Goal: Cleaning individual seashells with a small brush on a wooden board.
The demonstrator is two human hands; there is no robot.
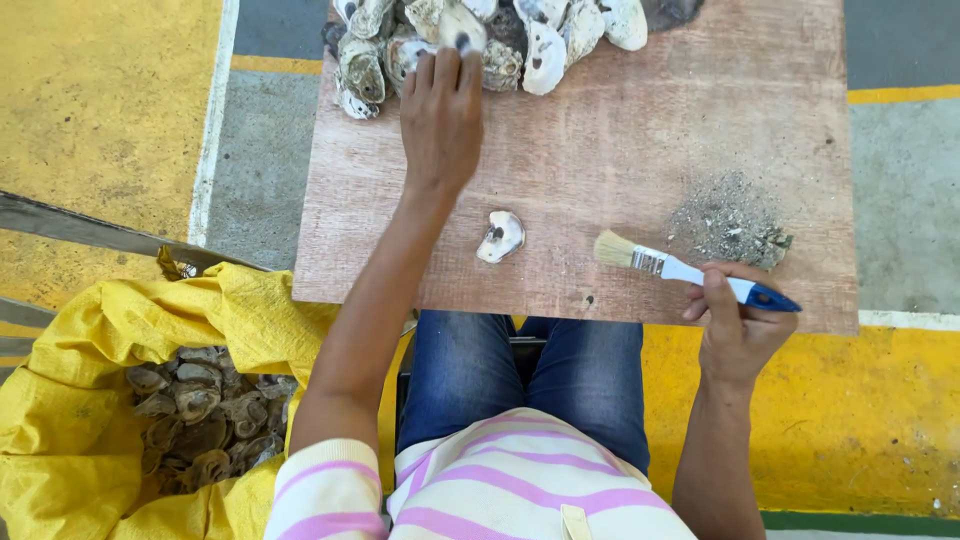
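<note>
**Reaching for the next shell while the brush waits**

Head view: the left hand (440, 115) is stretched to the far edge of the wooden counter (620, 150), where its fingertips are closed on a pale shell (462, 28) at the front of the shell pile (500, 40). The grip looks clamped on that one shell, though the underside of the fingers is hidden. The right hand (735, 330) is kept at the near edge, its grip wrapped tight around the blue handle of a paintbrush (690, 272), with the bristles pointed left and held just above the board. A single shell (500, 236) lies alone in the middle of the counter, just beside the bristles. A small heap of grey grit (730, 220) is gathered to the right, close to the brush.

For the pick to be done well, only the one shell should be lifted, so that its neighbours are not dragged off the edge. The brush is best kept low and steady, clear of the grit. A yellow sack (120, 340) holding darker shells (200, 420) is seen on the floor at the person's left.
</note>
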